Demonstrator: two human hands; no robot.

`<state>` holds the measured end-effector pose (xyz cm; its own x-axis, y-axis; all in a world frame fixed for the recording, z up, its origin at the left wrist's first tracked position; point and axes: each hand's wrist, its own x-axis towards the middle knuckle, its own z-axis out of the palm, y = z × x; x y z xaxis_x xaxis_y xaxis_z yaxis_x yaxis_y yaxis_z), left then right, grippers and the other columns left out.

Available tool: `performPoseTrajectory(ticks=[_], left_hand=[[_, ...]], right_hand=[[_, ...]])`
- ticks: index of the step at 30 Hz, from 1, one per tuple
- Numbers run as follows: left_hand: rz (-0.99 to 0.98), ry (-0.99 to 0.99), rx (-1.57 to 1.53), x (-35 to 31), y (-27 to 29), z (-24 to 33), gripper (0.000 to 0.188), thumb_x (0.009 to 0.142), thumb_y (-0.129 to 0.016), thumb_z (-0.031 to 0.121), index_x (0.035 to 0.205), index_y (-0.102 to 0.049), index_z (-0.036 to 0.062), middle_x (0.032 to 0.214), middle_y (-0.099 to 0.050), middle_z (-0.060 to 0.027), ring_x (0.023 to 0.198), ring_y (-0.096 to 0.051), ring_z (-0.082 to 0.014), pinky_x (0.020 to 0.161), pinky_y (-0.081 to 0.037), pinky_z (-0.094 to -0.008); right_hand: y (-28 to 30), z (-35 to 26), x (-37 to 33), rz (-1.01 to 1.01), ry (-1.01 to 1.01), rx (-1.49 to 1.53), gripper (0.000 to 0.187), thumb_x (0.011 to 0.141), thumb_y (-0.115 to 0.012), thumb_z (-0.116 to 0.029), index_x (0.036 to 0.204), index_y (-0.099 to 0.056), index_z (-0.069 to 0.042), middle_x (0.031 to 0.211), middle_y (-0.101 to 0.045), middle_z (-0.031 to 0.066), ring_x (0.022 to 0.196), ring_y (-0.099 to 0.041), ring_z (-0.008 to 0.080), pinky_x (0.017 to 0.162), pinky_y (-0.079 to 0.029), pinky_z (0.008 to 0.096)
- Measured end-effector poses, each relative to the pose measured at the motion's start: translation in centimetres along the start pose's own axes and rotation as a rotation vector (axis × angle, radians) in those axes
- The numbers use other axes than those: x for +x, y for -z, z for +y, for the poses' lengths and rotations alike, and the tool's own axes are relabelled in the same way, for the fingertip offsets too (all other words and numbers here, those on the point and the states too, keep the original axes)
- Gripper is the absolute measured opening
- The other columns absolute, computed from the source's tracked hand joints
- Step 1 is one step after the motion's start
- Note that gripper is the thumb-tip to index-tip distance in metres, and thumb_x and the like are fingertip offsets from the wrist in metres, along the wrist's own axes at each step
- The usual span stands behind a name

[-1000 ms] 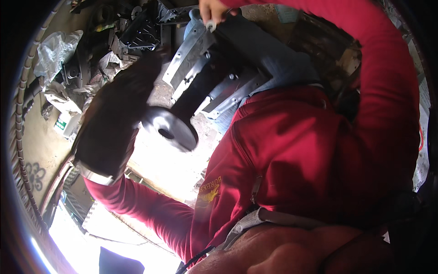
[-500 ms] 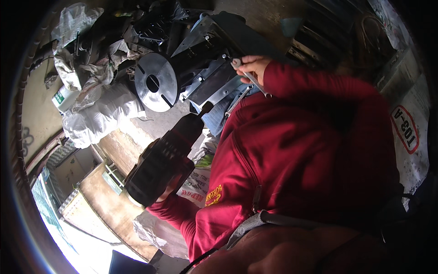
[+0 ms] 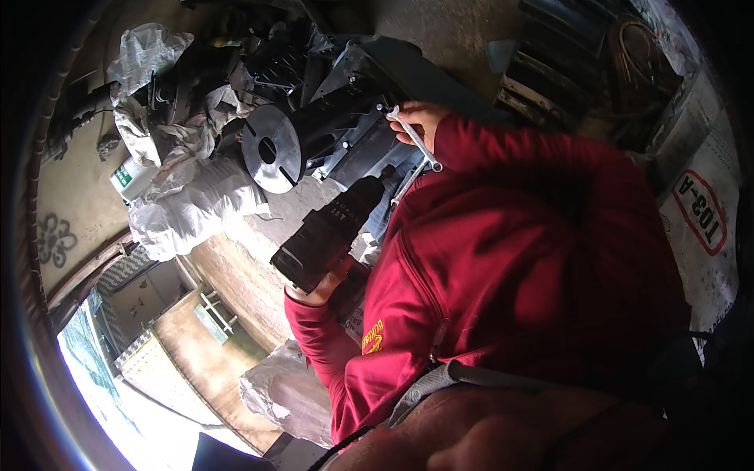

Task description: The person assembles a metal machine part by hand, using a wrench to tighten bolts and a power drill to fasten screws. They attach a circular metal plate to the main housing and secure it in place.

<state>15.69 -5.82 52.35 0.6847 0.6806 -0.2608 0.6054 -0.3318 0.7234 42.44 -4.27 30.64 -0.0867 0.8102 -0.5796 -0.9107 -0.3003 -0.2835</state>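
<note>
— Nearest?
— Black drill [image 3: 326,239], clamped in the left hand [image 3: 331,281], now closer to the bolted assembly [image 3: 363,145] than a moment ago
— And then?
— Wrench [image 3: 420,145], pinched in the right hand [image 3: 424,119], brought just beside a bolt [image 3: 380,107]
— Meaning?
— Likely both tools within reach of that assembly; slotted disc [image 3: 285,151] beyond, white bundle [image 3: 196,208] farther off

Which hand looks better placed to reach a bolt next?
Probably the right hand: it holds a wrench whose end appears close to a bolt. The left hand holds a drill, its tip farther from that bolt.
</note>
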Motion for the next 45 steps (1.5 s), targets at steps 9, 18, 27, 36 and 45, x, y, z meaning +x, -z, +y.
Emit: performPoseTrajectory(ticks=[9, 18, 27, 36, 45], left_hand=[[0.005, -0.404, 0.794, 8.4, 0.0, 7.7, 0.04, 0.074, -0.077, 0.014, 0.11, -0.066, 0.0037, 0.107, -0.068, -0.0127, 0.099, -0.065, -0.0291, 0.085, -0.051, -0.0388], [0.202, 0.308, 0.32, 11.4, -0.8, 8.9, 0.052, 0.071, -0.083, 0.025, 0.111, -0.063, 0.0006, 0.067, -0.069, -0.0086, 0.056, -0.068, -0.0161, 0.057, -0.055, -0.032], [0.142, 0.007, 0.381, 12.8, -0.9, 8.8, 0.053, 0.075, -0.08, 0.023, 0.118, -0.058, 0.001, 0.08, -0.071, -0.009, 0.056, -0.067, -0.0152, 0.056, -0.055, -0.0317], [0.026, 0.194, 0.556, 13.2, -1.8, 9.9, 0.059, 0.075, -0.08, 0.029, 0.122, -0.056, 0.002, 0.097, -0.07, -0.0125, 0.087, -0.07, -0.024, 0.077, -0.056, -0.035], [-0.004, -0.049, 0.762, 13.1, -1.9, 7.6, 0.06, 0.076, -0.078, 0.032, 0.123, -0.056, 0.0032, 0.115, -0.064, -0.0148, 0.104, -0.065, -0.0276, 0.087, -0.052, -0.0361]], right_hand=[[-0.3, -1.4, -0.6, -0.009, -0.125, 0.005, 0.025, 0.092, -0.062, -0.03, 0.107, -0.059, -0.01, 0.109, -0.066, 0.0054, 0.099, -0.063, 0.017, 0.086, -0.049, 0.0342], [-0.5, -0.9, -0.9, -0.065, -0.113, 0.03, 0.042, 0.089, -0.063, -0.049, 0.102, -0.062, -0.01, 0.099, -0.067, 0.0043, 0.093, -0.063, 0.0147, 0.083, -0.048, 0.0298], [-0.7, -0.1, -0.8, -0.095, -0.126, 0.132, 0.039, 0.083, -0.073, -0.043, 0.097, -0.062, -0.008, 0.096, -0.067, 0.0051, 0.09, -0.065, 0.0149, 0.078, -0.05, 0.0303], [-0.3, -0.3, -1.2, -0.111, -0.065, 0.181, 0.039, 0.083, -0.075, -0.039, 0.099, -0.06, -0.007, 0.092, -0.067, 0.0073, 0.083, -0.066, 0.0163, 0.068, -0.05, 0.0293], [0.5, -0.2, -0.5, -0.199, -0.032, 0.133, 0.034, 0.084, -0.074, -0.037, 0.094, -0.062, -0.007, 0.088, -0.068, 0.0075, 0.077, -0.064, 0.0149, 0.06, -0.047, 0.0276]])
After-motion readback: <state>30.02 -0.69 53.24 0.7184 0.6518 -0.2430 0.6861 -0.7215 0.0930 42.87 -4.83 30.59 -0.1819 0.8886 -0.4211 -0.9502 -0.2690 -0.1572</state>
